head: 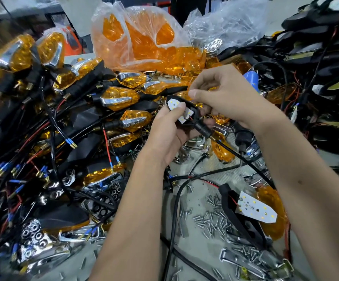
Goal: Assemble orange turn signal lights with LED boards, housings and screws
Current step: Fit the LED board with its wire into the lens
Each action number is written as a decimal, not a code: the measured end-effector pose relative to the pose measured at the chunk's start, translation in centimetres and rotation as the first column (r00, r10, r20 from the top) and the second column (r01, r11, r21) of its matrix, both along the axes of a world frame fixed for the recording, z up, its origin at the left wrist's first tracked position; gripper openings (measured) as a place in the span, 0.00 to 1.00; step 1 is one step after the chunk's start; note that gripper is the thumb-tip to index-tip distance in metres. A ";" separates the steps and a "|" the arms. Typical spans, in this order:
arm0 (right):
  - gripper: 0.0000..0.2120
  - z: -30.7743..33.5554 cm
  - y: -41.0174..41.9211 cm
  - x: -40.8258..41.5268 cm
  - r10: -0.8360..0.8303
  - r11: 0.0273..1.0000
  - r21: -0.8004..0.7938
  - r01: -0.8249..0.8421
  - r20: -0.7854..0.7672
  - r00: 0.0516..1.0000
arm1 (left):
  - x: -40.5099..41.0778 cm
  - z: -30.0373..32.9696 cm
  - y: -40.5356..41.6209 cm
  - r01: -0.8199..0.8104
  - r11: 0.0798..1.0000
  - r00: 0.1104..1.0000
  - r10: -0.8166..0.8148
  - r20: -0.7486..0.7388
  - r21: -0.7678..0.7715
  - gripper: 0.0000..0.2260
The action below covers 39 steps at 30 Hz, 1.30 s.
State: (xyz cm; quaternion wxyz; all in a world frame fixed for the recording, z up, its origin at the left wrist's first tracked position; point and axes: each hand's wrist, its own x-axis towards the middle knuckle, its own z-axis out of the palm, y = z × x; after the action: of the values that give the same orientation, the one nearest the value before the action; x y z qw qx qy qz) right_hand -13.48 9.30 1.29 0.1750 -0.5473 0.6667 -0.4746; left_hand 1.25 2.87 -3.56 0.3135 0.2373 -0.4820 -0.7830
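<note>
Cradling a black housing [186, 116] from below, the left hand [170, 134] presses its thumb onto the white LED board [179, 110] seated in it, above the table [197, 201] in mid-frame. The right hand [221, 96] hovers just over the housing's far end with fingers curled in a pinch, though whether anything sits between them I cannot tell. Loose screws [211, 220] lie scattered on the table near a second board [257, 209] and an orange lens [276, 216], with finished lights [120, 98] piled at left and a bag [144, 37] of lenses behind.
</note>
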 end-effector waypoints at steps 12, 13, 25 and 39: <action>0.06 3.4 1.2 3.0 0.404 0.900 0.228 -0.372 -0.118 0.907 | 3.2 4.3 -1.2 -0.099 0.958 0.930 0.185 0.316 -0.268 0.06; 0.04 3.8 1.3 3.8 0.504 0.832 0.294 -0.470 -0.045 0.863 | 4.3 5.1 -1.6 -0.029 0.932 0.905 0.178 0.385 -0.362 0.04; 0.09 1.0 -0.9 15.5 0.678 0.730 0.507 -0.459 -0.447 0.584 | 13.2 8.0 -4.3 0.097 0.898 0.881 0.124 0.457 -0.430 0.06; 0.40 1.3 -0.2 18.7 0.723 0.649 0.759 -0.052 -0.593 0.355 | 11.9 6.8 -4.2 0.007 0.933 0.911 0.142 0.386 -0.361 0.10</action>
State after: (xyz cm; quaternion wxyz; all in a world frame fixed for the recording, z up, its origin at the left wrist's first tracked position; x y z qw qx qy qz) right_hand 5.22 9.10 2.55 0.0975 -0.7663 0.6075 0.1852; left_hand 13.11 -1.28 3.27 0.2715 0.3509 -0.6608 -0.6053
